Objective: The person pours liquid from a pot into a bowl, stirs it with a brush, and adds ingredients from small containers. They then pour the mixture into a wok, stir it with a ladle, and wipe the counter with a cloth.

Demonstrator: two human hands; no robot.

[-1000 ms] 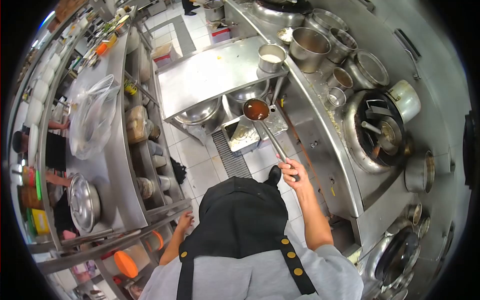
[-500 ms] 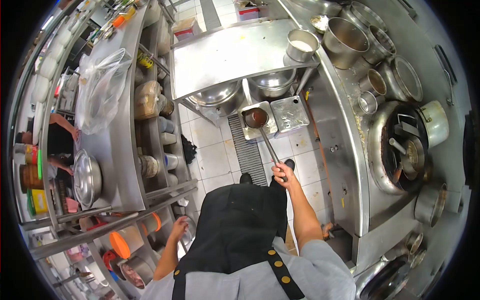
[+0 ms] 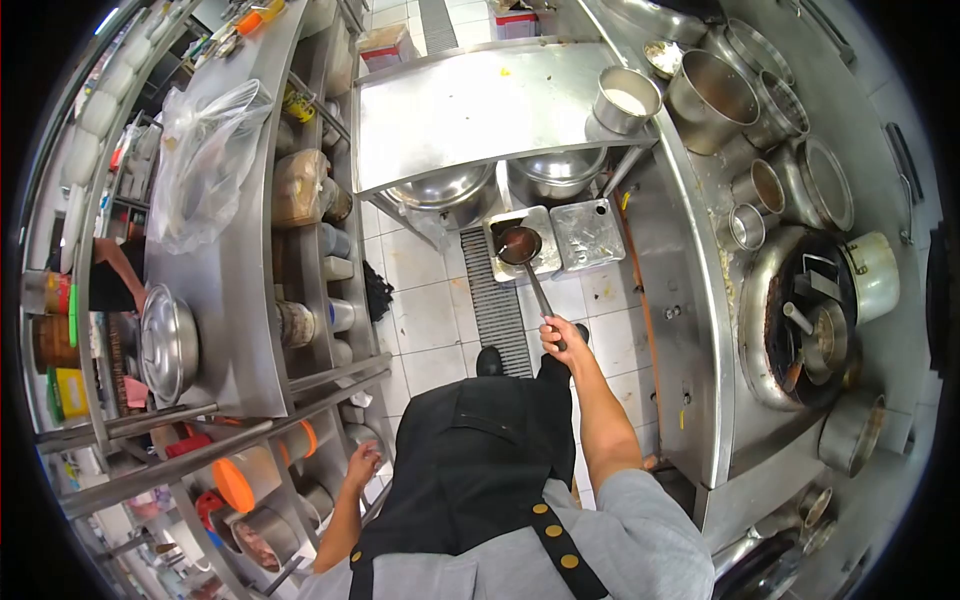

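Note:
My right hand (image 3: 563, 335) grips the long handle of a metal ladle (image 3: 519, 245). Its bowl holds brown-red liquid and hangs over an open square metal container (image 3: 505, 222) on the floor under the steel table (image 3: 450, 110). A second square container (image 3: 588, 233) with a lid sits right beside it. My left hand (image 3: 362, 464) hangs low at my side with fingers apart, holding nothing, close to the lower shelves on the left. My black apron fills the bottom centre.
A steel counter (image 3: 685, 290) on the right carries several pots and a wok burner (image 3: 800, 320). A shelf rack (image 3: 235, 300) on the left holds a plastic bag (image 3: 205, 165), a lid and tubs. A floor drain grate (image 3: 495, 305) runs between them. Another person's arm (image 3: 115, 265) shows at far left.
My right hand has lowered the ladle from beside the table edge down to the open container on the floor. The view has shifted forward along the aisle.

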